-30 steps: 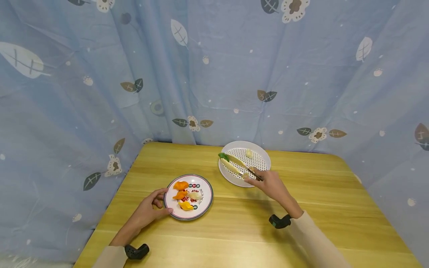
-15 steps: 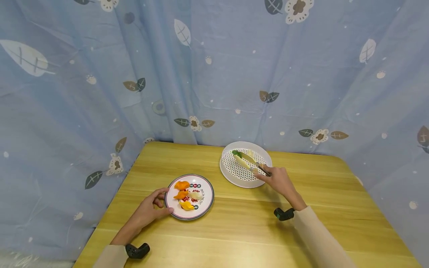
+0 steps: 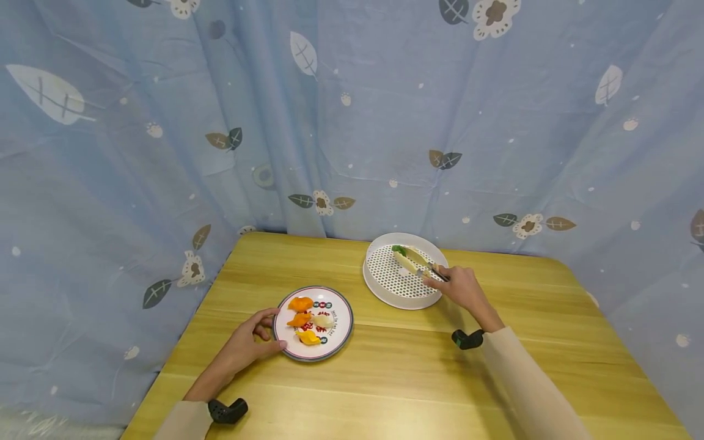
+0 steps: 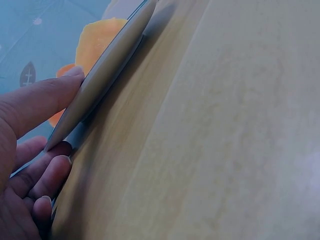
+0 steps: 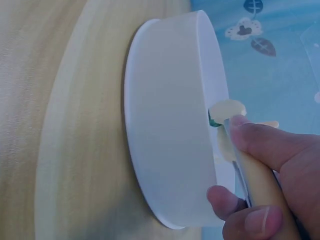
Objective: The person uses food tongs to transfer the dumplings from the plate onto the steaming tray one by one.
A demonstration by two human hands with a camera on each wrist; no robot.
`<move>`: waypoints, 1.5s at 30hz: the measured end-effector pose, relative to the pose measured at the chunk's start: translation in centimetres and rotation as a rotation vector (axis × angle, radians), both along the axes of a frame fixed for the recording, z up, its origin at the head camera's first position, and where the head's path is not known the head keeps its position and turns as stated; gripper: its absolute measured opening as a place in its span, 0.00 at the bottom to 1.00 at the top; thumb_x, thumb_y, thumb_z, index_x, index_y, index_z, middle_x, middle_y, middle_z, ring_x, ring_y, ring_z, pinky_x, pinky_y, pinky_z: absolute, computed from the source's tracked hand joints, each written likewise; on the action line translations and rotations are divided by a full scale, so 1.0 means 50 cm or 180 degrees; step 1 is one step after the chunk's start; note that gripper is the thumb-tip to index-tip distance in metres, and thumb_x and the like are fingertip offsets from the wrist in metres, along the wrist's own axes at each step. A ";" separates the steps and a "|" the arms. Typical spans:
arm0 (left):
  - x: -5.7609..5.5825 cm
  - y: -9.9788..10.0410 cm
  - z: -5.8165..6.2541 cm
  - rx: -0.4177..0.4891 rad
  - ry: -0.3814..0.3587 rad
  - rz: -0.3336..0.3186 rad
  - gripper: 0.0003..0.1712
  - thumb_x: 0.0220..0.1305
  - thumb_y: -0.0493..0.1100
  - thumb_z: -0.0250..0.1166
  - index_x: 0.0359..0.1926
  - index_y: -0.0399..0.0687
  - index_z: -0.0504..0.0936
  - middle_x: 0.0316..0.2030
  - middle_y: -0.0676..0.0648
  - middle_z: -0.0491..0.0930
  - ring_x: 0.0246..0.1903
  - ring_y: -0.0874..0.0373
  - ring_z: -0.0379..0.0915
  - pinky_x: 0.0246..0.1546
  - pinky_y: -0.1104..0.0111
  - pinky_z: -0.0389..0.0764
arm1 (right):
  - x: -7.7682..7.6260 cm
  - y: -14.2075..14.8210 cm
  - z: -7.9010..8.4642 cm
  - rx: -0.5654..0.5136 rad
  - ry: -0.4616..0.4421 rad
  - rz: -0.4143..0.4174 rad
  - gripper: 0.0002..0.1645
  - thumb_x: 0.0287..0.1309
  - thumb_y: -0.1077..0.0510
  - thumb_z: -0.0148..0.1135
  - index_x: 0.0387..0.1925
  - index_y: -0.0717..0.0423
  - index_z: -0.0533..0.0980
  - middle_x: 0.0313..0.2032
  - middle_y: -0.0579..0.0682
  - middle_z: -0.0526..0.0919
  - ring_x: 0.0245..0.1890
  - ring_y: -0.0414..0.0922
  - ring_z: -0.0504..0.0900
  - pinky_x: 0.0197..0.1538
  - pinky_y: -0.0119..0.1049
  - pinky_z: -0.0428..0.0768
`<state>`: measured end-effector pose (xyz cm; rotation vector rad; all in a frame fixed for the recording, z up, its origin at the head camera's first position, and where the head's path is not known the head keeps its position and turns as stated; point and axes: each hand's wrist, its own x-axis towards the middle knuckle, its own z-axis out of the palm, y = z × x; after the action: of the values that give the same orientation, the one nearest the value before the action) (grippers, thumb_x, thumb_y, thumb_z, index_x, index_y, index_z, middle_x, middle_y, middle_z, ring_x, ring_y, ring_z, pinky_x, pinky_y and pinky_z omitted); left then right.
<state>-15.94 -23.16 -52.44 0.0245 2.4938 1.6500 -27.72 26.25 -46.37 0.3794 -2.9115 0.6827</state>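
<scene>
In the head view my left hand (image 3: 245, 342) holds the near-left rim of a white plate (image 3: 341, 339); in the left wrist view the thumb lies over the rim, the other fingers below it. Orange and yellow dumplings (image 3: 300, 304) and a whitish one (image 3: 322, 321) lie on the plate. My right hand (image 3: 461, 286) grips a pair of tongs (image 3: 407, 261) with pale, broad tips. A small green dumpling-like piece (image 3: 398, 249) shows at those tips, over a white round steamer tray (image 3: 392, 299) with a perforated floor; its exact shape is mostly hidden.
Both plate and tray stand on a wood-grain table (image 3: 363, 391), the tray close to its back edge. A blue patterned curtain (image 3: 374, 122) hangs behind and along the sides. Black devices (image 3: 228, 412) are strapped to both wrists.
The right hand has moved the tongs and the green piece rightward, from the tray's left rim to over its perforated floor. The left hand stays at the plate.
</scene>
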 end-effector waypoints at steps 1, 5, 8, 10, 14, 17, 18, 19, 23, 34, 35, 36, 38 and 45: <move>0.000 0.000 0.001 -0.0011 0.0001 0.0004 0.45 0.54 0.47 0.82 0.71 0.51 0.71 0.53 0.44 0.73 0.43 0.50 0.66 0.40 0.66 0.70 | -0.001 0.000 0.003 0.0011 -0.0025 -0.0005 0.22 0.64 0.41 0.70 0.35 0.57 0.83 0.17 0.44 0.60 0.20 0.44 0.60 0.26 0.38 0.61; -0.001 0.001 0.003 -0.0033 -0.0004 0.0016 0.45 0.54 0.47 0.82 0.71 0.51 0.71 0.53 0.44 0.73 0.43 0.51 0.66 0.40 0.66 0.69 | -0.003 0.000 0.008 0.0044 -0.0127 -0.0028 0.25 0.64 0.42 0.70 0.22 0.53 0.72 0.16 0.43 0.55 0.20 0.43 0.57 0.27 0.38 0.60; -0.001 0.001 0.002 -0.0019 -0.0029 0.0030 0.45 0.54 0.47 0.82 0.71 0.51 0.72 0.53 0.44 0.73 0.43 0.50 0.66 0.39 0.66 0.69 | -0.005 0.001 0.005 0.0064 -0.0195 -0.0050 0.27 0.64 0.42 0.70 0.20 0.52 0.69 0.16 0.43 0.54 0.20 0.43 0.56 0.27 0.38 0.60; -0.001 0.001 0.000 -0.0006 -0.0046 0.0037 0.45 0.54 0.46 0.82 0.71 0.52 0.72 0.53 0.44 0.73 0.42 0.50 0.66 0.39 0.65 0.70 | -0.006 0.000 0.002 0.0079 -0.0232 -0.0071 0.27 0.63 0.41 0.71 0.20 0.52 0.70 0.16 0.43 0.56 0.20 0.43 0.58 0.27 0.38 0.61; 0.000 0.002 -0.002 0.0025 -0.0044 0.0039 0.45 0.54 0.45 0.82 0.71 0.51 0.71 0.53 0.44 0.73 0.42 0.50 0.66 0.39 0.65 0.69 | -0.007 -0.001 -0.002 0.0081 -0.0293 -0.0100 0.26 0.63 0.41 0.71 0.22 0.53 0.72 0.17 0.44 0.58 0.20 0.44 0.61 0.27 0.38 0.63; 0.000 0.002 -0.003 0.0042 -0.0023 0.0038 0.45 0.54 0.45 0.82 0.71 0.51 0.71 0.53 0.43 0.73 0.42 0.50 0.66 0.39 0.66 0.70 | -0.006 0.001 -0.004 0.0078 -0.0300 -0.0108 0.27 0.64 0.40 0.70 0.22 0.53 0.71 0.18 0.44 0.58 0.21 0.44 0.61 0.28 0.38 0.63; 0.000 0.002 -0.003 0.0043 -0.0021 0.0034 0.45 0.55 0.45 0.81 0.71 0.51 0.71 0.53 0.43 0.73 0.42 0.50 0.66 0.39 0.66 0.70 | -0.005 0.002 -0.005 0.0075 -0.0304 -0.0118 0.28 0.63 0.40 0.70 0.21 0.53 0.70 0.18 0.44 0.58 0.21 0.44 0.61 0.28 0.38 0.63; 0.001 0.002 -0.003 0.0045 -0.0020 0.0034 0.45 0.55 0.45 0.81 0.71 0.51 0.71 0.53 0.43 0.73 0.43 0.50 0.66 0.39 0.66 0.70 | -0.004 0.003 -0.006 0.0069 -0.0299 -0.0115 0.27 0.63 0.39 0.70 0.22 0.53 0.71 0.17 0.44 0.58 0.20 0.44 0.61 0.28 0.38 0.63; 0.002 0.001 0.000 0.0035 -0.0035 0.0021 0.45 0.54 0.46 0.82 0.71 0.51 0.71 0.54 0.43 0.73 0.43 0.50 0.66 0.39 0.66 0.70 | -0.002 0.007 -0.010 0.0073 -0.0296 -0.0104 0.26 0.62 0.38 0.71 0.24 0.54 0.74 0.17 0.45 0.60 0.20 0.44 0.62 0.27 0.38 0.63; 0.000 0.000 0.001 0.0010 0.0008 0.0024 0.45 0.54 0.47 0.82 0.71 0.51 0.72 0.52 0.44 0.73 0.43 0.50 0.66 0.39 0.66 0.69 | 0.008 0.016 -0.007 -0.0006 -0.0341 -0.0186 0.47 0.59 0.35 0.72 0.65 0.67 0.74 0.20 0.48 0.65 0.24 0.47 0.66 0.27 0.39 0.65; 0.000 0.001 0.001 0.0013 0.0010 0.0023 0.45 0.53 0.47 0.82 0.71 0.51 0.72 0.52 0.44 0.73 0.43 0.50 0.66 0.39 0.66 0.69 | 0.009 0.017 -0.005 -0.0001 -0.0333 -0.0184 0.48 0.59 0.35 0.72 0.65 0.67 0.74 0.20 0.48 0.65 0.24 0.47 0.66 0.27 0.39 0.65; 0.000 0.001 0.000 0.0015 0.0011 0.0021 0.45 0.53 0.47 0.82 0.71 0.51 0.72 0.52 0.44 0.73 0.43 0.50 0.66 0.39 0.66 0.69 | 0.011 0.018 -0.005 0.0007 -0.0319 -0.0184 0.48 0.59 0.35 0.72 0.65 0.68 0.74 0.20 0.48 0.64 0.24 0.47 0.65 0.27 0.39 0.64; 0.000 0.001 0.000 0.0020 0.0007 0.0012 0.45 0.53 0.47 0.82 0.71 0.51 0.72 0.53 0.44 0.73 0.43 0.50 0.66 0.39 0.66 0.69 | 0.013 0.021 -0.004 0.0001 -0.0286 -0.0183 0.48 0.59 0.35 0.72 0.65 0.68 0.74 0.19 0.47 0.63 0.23 0.47 0.65 0.27 0.39 0.64; 0.002 0.000 0.003 -0.0001 -0.0008 0.0012 0.45 0.54 0.47 0.82 0.71 0.51 0.71 0.53 0.44 0.73 0.43 0.50 0.66 0.40 0.66 0.70 | 0.031 0.020 0.002 -0.0047 -0.0139 -0.0145 0.46 0.59 0.36 0.72 0.65 0.66 0.75 0.17 0.45 0.62 0.22 0.45 0.62 0.26 0.40 0.63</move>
<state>-15.84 -23.16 -52.29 0.0177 2.4937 1.6500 -26.16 27.25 -46.29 0.2993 -2.9445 0.7140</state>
